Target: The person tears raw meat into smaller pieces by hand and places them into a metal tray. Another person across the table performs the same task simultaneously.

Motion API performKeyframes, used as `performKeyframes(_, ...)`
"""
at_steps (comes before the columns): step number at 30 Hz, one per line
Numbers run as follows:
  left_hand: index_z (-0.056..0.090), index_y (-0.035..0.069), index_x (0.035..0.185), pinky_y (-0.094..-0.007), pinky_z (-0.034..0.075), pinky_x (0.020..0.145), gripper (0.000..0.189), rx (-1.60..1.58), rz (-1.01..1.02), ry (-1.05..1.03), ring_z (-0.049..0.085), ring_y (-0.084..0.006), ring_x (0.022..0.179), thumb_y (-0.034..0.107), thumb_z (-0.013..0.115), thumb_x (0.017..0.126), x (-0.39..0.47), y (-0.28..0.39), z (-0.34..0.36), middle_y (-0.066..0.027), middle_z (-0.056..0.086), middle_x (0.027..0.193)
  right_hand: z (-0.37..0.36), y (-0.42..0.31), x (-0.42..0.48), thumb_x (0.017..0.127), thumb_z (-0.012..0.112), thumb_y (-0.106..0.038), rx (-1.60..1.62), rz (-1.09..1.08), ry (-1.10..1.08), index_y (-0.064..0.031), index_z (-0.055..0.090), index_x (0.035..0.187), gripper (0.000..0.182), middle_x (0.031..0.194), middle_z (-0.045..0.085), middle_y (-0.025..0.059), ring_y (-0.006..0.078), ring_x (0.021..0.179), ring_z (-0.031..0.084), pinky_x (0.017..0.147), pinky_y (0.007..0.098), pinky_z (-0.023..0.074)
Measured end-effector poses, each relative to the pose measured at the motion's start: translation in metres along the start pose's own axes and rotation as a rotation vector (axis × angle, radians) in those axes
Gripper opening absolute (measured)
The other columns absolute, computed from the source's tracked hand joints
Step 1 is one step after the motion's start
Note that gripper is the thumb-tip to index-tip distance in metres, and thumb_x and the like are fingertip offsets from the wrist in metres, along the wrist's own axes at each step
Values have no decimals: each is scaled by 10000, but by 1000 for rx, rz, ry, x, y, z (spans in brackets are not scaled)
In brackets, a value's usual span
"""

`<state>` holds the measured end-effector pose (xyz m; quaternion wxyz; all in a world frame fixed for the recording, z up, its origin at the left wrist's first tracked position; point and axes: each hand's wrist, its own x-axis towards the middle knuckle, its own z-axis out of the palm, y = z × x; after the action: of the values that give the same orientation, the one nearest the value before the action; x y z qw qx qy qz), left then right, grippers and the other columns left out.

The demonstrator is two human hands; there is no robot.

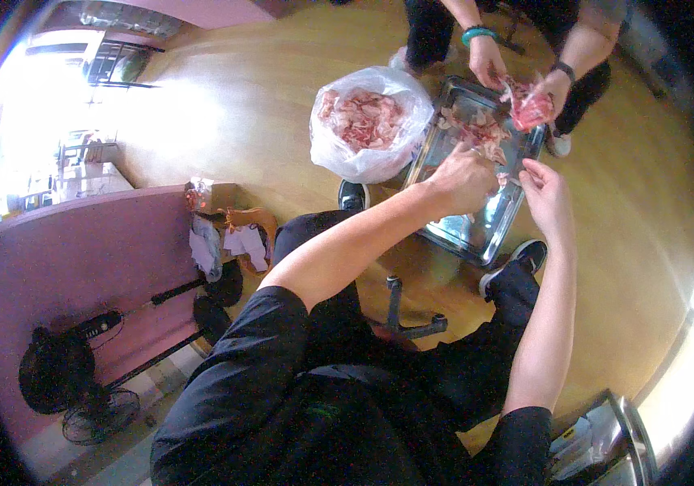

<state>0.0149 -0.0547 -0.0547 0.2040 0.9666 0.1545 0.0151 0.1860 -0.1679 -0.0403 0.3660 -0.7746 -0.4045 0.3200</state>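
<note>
A rectangular metal tray (485, 250) rests before me, with a heap of thin pale-pink meat pieces (474, 129) at its far part. My left hand (465, 182) is over the tray, its fingers bent down at the near edge of the heap; what they hold is hidden. My right hand (544, 188) is at the tray's right side, thumb and fingers apart, close to a small pale scrap. Left of the tray stands a white plastic bag (347, 161), open at the top and full of similar meat pieces (368, 118).
Across the tray, another person's hands (486, 61) hold a red piece of meat (530, 109) in clear plastic. My shoes flank the tray's near end. A chair base (410, 328) is below me. Left are a pink partition (79, 255), a cardboard box (216, 197) and a black fan (58, 370).
</note>
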Motion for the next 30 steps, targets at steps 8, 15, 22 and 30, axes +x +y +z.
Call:
performKeyframes(8,742,168,777,-461,480,911,101,-99,144,27,675,-311,871,221,656,768,-5,1,15,-80,686,851,-2,4,3,946,659,-175,-5,35,-25,36,637,1229,354,1104,721,188,244,1006,709,860,331,548)
performKeyframes(15,697,102,767,-447,535,775,89,-252,216,146,666,-313,875,165,656,719,-9,13,1,-107,679,842,6,5,10,945,667,-172,-16,14,-66,42,640,1210,341,1093,724,182,232,1017,703,863,329,546)
performKeyframes(22,671,88,772,-441,544,770,100,-70,155,37,690,-317,806,184,648,757,-21,7,-18,-107,692,795,14,-3,13,961,655,-171,1,46,-89,34,638,1213,326,1101,723,171,207,1021,699,875,316,539)
performKeyframes(30,676,66,828,-454,563,729,175,-134,110,126,694,-333,768,210,672,729,-23,-17,-8,-131,687,817,21,-2,22,958,655,-177,5,5,-117,16,644,1211,318,1105,730,152,206,1016,705,876,313,541)
